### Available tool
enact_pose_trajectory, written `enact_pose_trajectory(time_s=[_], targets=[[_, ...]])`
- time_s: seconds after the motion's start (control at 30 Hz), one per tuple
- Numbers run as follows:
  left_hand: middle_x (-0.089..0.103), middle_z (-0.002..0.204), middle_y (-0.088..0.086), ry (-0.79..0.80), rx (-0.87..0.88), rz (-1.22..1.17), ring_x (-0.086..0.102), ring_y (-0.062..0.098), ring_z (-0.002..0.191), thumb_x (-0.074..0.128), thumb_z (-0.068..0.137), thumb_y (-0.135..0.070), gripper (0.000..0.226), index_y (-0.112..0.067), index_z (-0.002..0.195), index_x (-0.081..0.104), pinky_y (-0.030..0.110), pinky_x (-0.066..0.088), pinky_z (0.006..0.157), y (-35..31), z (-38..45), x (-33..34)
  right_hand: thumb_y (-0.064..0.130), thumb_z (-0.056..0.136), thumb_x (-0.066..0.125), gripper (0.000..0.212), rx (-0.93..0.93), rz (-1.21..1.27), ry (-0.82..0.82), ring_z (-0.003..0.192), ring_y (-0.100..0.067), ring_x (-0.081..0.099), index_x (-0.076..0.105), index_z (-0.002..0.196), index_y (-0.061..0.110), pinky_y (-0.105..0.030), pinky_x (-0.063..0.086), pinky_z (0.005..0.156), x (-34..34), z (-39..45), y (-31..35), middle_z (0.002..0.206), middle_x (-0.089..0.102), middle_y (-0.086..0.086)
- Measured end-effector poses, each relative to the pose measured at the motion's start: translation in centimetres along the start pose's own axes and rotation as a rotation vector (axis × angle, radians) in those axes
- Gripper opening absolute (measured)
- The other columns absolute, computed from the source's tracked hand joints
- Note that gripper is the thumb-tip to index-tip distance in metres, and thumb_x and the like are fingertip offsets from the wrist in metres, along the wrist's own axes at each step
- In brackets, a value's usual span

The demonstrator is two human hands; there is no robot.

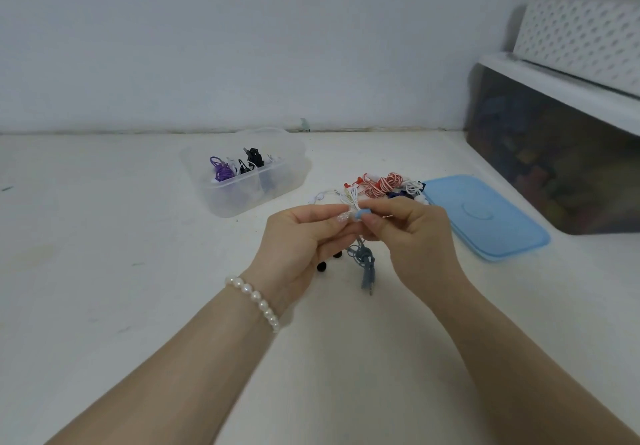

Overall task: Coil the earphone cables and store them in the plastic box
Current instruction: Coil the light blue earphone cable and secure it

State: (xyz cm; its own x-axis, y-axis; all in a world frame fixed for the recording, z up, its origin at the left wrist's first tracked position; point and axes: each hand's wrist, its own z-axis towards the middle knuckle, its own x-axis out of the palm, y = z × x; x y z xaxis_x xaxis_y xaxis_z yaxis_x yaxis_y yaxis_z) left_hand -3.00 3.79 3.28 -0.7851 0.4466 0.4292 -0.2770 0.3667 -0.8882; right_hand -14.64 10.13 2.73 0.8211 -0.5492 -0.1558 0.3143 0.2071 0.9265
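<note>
Head view: left hand [304,236] and right hand [408,233] both pinch a grey-blue earphone cable [363,257], its coil hanging straight down between them; the plastic box [242,198] lies ahead-left, nearer the left hand.

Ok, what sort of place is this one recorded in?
Probably a home or storage corner, not a workshop: a plain white table set against a bare wall, a dark lidded storage bin with a white perforated basket on top, and a small clear plastic box holding coiled earphones.
</note>
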Motion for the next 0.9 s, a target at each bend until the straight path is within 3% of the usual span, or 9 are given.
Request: enact_pose_trajectory(time_s=[0.37, 0.57, 0.73, 0.9], targets=[[0.072, 0.070, 0.011, -0.022, -0.001, -0.015, 0.071, 0.018, 0.066, 0.057, 0.081, 0.009, 0.012, 0.001, 0.081, 0.066, 0.023, 0.058, 0.066, 0.24, -0.13, 0.25, -0.001, 0.082, 0.062, 0.022, 0.047, -0.013, -0.047, 0.061, -0.002, 0.065, 0.067, 0.089, 0.018, -0.013, 0.052, 0.061, 0.31, -0.17, -0.10, 0.074, 0.066, 0.002], [0.072, 0.069, 0.011, -0.045, 0.009, -0.002, 0.071, 0.018, 0.067, 0.058, 0.080, 0.009, 0.013, 0.000, 0.080, 0.066, 0.026, 0.058, 0.073, 0.37, -0.28, 0.37, 0.003, 0.082, 0.063, 0.015, 0.010, -0.173, -0.088, 0.078, -0.014, 0.066, 0.070, 0.092, 0.012, -0.015, 0.054, 0.069, 0.61, -0.31, -0.50, 0.083, 0.067, -0.001], [0.073, 0.072, 0.012, -0.049, 0.010, -0.009, 0.071, 0.019, 0.070, 0.058, 0.080, 0.009, 0.012, 0.000, 0.081, 0.066, 0.027, 0.057, 0.075, 0.49, -0.35, 0.50, 0.003, 0.083, 0.062, 0.015, 0.014, -0.190, -0.099, 0.077, -0.012, 0.065, 0.070, 0.092, 0.011, -0.009, 0.051, 0.065, 0.55, -0.38, -0.43, 0.080, 0.065, 0.004], [0.073, 0.072, 0.011, -0.049, 0.024, -0.001, 0.071, 0.018, 0.071, 0.059, 0.080, 0.008, 0.012, -0.001, 0.080, 0.067, 0.025, 0.058, 0.072, 0.56, -0.41, 0.55, 0.007, 0.083, 0.063, 0.014, -0.059, -0.306, -0.126, 0.080, -0.013, 0.064, 0.071, 0.093, 0.013, -0.020, 0.052, 0.075, 0.64, -0.59, -0.63, 0.081, 0.063, 0.006]])
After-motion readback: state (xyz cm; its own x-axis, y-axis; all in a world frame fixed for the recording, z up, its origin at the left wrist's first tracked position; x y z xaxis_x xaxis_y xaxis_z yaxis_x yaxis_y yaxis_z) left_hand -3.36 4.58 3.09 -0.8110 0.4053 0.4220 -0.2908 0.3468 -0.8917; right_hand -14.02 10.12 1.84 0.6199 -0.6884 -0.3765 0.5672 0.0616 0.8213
